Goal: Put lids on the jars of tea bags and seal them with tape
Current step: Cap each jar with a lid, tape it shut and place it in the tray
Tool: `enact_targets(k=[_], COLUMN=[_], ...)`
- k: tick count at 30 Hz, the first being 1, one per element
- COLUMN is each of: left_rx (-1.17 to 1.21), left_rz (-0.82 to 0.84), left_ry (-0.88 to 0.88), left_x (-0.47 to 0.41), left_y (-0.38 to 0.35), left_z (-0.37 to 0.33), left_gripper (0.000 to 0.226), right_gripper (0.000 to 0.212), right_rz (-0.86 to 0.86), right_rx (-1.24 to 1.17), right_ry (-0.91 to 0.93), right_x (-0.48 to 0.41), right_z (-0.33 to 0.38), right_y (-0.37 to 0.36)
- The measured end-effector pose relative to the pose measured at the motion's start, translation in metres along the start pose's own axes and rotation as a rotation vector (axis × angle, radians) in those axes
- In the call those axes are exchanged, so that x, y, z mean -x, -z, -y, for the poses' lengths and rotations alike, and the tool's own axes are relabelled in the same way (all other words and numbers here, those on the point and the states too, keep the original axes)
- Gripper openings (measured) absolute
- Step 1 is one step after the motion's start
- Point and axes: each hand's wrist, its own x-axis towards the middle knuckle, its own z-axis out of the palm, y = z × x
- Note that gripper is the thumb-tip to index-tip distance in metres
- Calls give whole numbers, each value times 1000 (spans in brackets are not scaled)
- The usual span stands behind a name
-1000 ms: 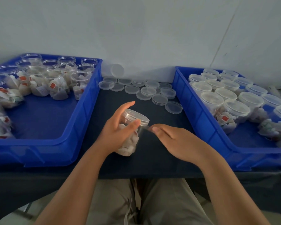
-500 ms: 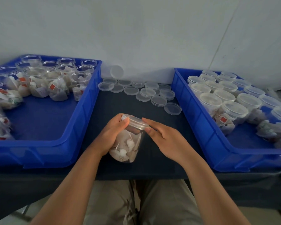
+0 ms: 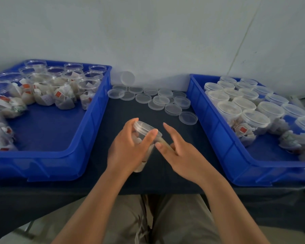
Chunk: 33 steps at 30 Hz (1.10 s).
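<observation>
Your left hand (image 3: 128, 152) grips the lidded jar (image 3: 144, 128) of tea bags, thumb and fingers curled round it just under the lid, holding it tilted over the dark table (image 3: 165, 178) between the left blue tray (image 3: 88, 138) and the right blue tray (image 3: 217, 131). Your right hand (image 3: 181, 155) is beside it, fingers straight and spread, one fingertip pressing the jar's side at a pale strip

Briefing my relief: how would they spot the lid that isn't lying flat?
Look between the left blue bin and right blue bin, at the loose lids on the table. Behind them, one lid stands on edge against the wall; the others lie flat.
</observation>
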Motion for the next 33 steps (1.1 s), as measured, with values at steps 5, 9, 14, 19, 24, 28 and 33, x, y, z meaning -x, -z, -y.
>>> enact_targets(k=[5, 9, 14, 19, 24, 28, 33], left_rx=[115, 272, 464, 466, 135, -77, -76], left_rz=[99, 212, 357, 495, -23, -21, -34], left_ry=[-16, -28, 8, 76, -103, -75, -37], left_x=[-15, -25, -31, -35, -19, 1, -4], left_y=[14, 25, 30, 32, 17, -3, -6], left_z=[8, 8, 16, 16, 8, -5, -3], left_gripper=[83, 39, 55, 69, 66, 104, 114], right_gripper=[52, 44, 50, 48, 57, 44, 48], right_rz=[48, 3, 5, -23, -97, -141, -41], right_rx=[-27, 31, 27, 27, 39, 30, -9], right_ry=[81, 77, 94, 141, 113, 128, 83], right_x=[2, -6, -14, -16, -9, -4, -6], right_z=[-12, -18, -18, -11, -11, -6, -9], right_y=[8, 3, 5, -1, 0, -5, -5])
